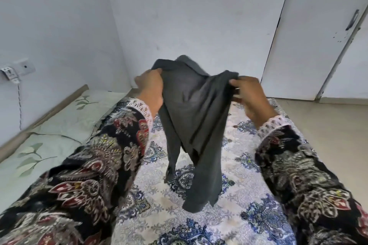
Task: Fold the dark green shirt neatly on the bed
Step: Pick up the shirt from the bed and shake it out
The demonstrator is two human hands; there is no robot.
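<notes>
The dark green shirt (192,117) hangs in the air above the bed (245,201), bunched at the top and trailing down so its lowest end touches the patterned bedsheet. My left hand (151,89) grips the shirt's upper left edge. At the upper right edge, my right hand (249,97) pinches the cloth between its fingers. Both arms wear dark floral sleeves with white lace cuffs.
The bed has a white and blue patterned sheet. A pale pillow with green leaf print (49,135) lies along the left wall. A wall socket with a cable (12,74) sits at the left. White cupboard doors (318,36) stand at the right, with tiled floor (328,131) beside the bed.
</notes>
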